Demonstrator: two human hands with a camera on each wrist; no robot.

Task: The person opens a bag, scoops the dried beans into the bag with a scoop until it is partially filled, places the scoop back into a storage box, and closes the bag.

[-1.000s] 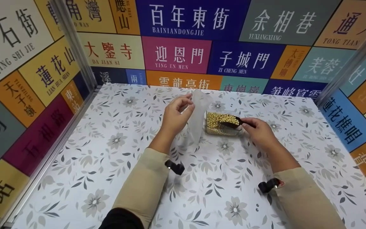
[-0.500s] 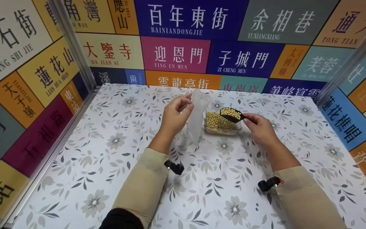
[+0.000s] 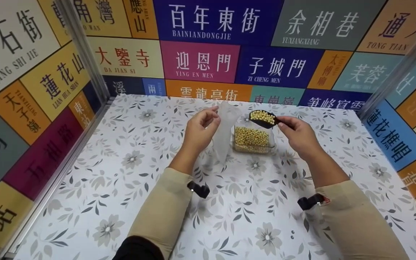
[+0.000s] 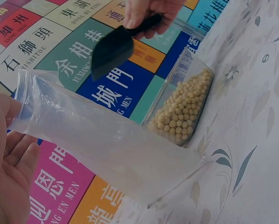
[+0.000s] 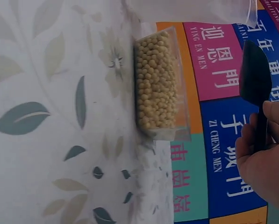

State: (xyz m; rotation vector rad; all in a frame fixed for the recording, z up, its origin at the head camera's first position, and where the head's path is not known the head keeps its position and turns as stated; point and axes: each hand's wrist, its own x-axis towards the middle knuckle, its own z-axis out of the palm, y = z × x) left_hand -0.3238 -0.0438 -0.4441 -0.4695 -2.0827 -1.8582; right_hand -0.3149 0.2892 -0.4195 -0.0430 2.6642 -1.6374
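A black scoop (image 3: 263,119) heaped with round yellow soybeans hangs above the far side of a clear plastic box (image 3: 265,149). My right hand (image 3: 300,138) grips the scoop's handle from the right. More soybeans (image 3: 251,138) fill much of the box. Just left of the box, a translucent plastic bag (image 3: 224,133) stands upright with its bottom on the table. My left hand (image 3: 200,130) pinches the bag's top edge, which the left wrist view shows at the bag's mouth (image 4: 25,100). In the right wrist view, the scoop (image 5: 255,74) shows only its dark underside.
A white tablecloth (image 3: 208,224) with grey flowers and leaves covers the table. Behind it stands a wall (image 3: 200,61) of colourful street-name panels, with more panels on both sides. Metal posts (image 3: 85,50) mark the corners. A small black camera sits on each wrist.
My right hand has lifted the loaded scoop up out of the soybeans, from inside the box to above its far edge. The left hand and the bag have stayed in place.
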